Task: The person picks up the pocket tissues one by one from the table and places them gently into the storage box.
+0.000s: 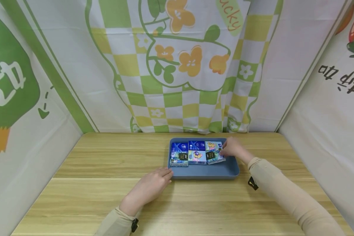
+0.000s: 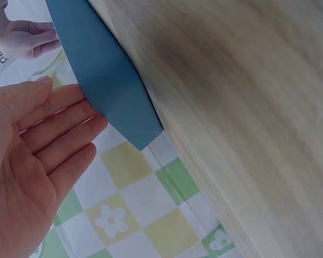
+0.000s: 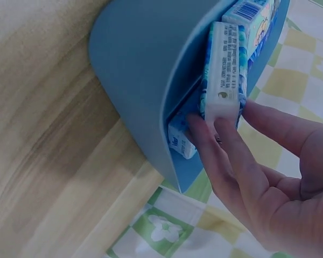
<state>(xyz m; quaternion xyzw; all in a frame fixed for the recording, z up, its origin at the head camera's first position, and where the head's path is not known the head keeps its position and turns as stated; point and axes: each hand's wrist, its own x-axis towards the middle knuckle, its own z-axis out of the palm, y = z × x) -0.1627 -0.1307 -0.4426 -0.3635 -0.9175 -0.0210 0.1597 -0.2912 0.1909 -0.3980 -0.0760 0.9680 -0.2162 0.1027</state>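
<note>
A blue-grey tray (image 1: 206,171) stands on the wooden table with several pocket tissue packs in it. My right hand (image 1: 234,149) reaches over the tray's right end and pinches a tissue pack with a black label (image 1: 214,156), thumb on one side and fingers at its end. In the right wrist view this pack (image 3: 224,64) is tilted and lies partly over a light blue pack (image 3: 182,137). My left hand (image 1: 152,183) touches the tray's front left corner; in the left wrist view its fingers (image 2: 70,123) are extended against the tray wall (image 2: 110,80).
Other tissue packs sit in rows: a dark blue pack (image 1: 197,145), a cartoon pack (image 1: 197,157) and a black-labelled pack (image 1: 179,158). A checked curtain (image 1: 177,105) hangs behind the table (image 1: 112,157). Printed cloth walls stand at both sides.
</note>
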